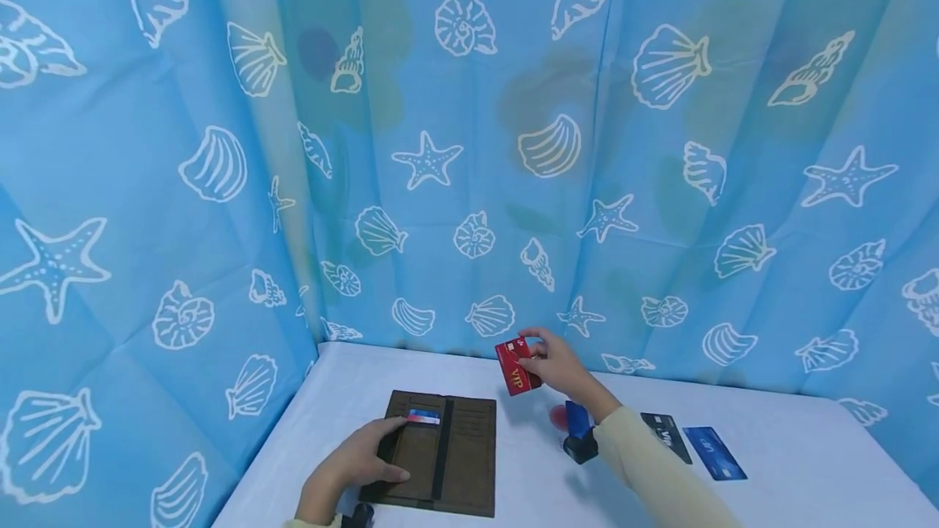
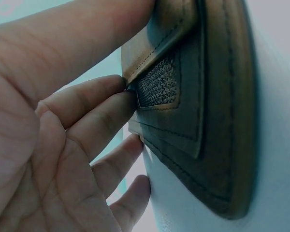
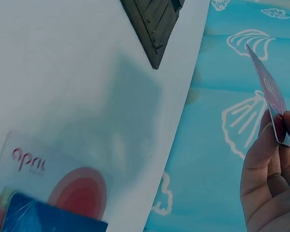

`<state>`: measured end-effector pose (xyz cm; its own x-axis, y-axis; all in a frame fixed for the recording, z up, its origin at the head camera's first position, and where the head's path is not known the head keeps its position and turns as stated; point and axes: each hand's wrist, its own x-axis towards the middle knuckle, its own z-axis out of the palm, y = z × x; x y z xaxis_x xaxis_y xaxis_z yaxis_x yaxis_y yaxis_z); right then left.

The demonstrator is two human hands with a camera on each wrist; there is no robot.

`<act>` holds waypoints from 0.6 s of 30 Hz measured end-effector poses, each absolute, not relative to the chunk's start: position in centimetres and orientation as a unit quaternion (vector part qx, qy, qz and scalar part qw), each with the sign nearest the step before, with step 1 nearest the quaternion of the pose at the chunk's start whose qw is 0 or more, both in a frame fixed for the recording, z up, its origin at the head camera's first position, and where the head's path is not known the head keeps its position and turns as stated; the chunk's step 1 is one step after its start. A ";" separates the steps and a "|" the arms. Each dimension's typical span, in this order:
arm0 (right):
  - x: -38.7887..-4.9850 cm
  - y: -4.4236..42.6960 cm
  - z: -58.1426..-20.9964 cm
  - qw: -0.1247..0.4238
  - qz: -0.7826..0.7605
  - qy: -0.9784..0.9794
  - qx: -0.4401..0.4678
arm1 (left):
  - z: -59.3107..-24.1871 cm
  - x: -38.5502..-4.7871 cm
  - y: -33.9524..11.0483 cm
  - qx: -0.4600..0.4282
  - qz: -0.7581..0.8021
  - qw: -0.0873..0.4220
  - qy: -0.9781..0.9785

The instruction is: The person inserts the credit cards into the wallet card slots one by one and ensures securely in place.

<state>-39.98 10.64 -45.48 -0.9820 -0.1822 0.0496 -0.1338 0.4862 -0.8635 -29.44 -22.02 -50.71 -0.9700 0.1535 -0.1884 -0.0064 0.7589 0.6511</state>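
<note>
Filling most of the frame, a curtain [image 1: 469, 121] rises behind the table [image 1: 528, 471]. At lower centre lies the wallet [image 1: 471, 463], the left hand [image 1: 359, 459] resting on it, fingers extended. Below centre, the right hand [image 1: 556, 363] pinches a red card [image 1: 513, 369]; a blue card [image 1: 715, 454] lies lower right.

On the table [image 1: 800, 440], a wallet [image 1: 470, 463] is laid, a slotted card [image 1: 424, 417] in its left half, the left hand [image 1: 358, 456] set against its left side. To its right, a raised card [image 1: 512, 365] is held by the right hand [image 1: 555, 363]; farther right, overlapped cards [image 1: 577, 420] are placed, then a side-by-side pair [image 1: 714, 453]. Behind, a curtain [image 1: 440, 186] is hung.
</note>
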 end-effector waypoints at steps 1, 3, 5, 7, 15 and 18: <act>-40.1 10.5 -45.4 0.024 -0.501 0.860 -0.093 | -50.7 -29.5 -22.0 0.039 0.345 0.116 0.931; -40.5 10.2 -45.3 0.024 -0.508 0.856 -0.090 | -50.7 -29.6 -22.0 0.038 0.344 0.117 0.931; -40.8 9.9 -45.2 0.018 -0.517 0.851 -0.091 | -50.7 -29.6 -22.0 0.043 0.343 0.114 0.931; -41.1 9.6 -45.4 0.014 -0.519 0.850 -0.090 | -50.7 -29.7 -22.1 0.045 0.342 0.113 0.932; -41.9 8.1 -46.8 0.026 -0.536 0.840 -0.074 | -50.9 -29.4 -22.0 0.053 0.345 0.119 0.930; -42.3 7.3 -46.9 0.024 -0.551 0.832 -0.062 | -50.7 -29.4 -22.1 0.056 0.344 0.115 0.930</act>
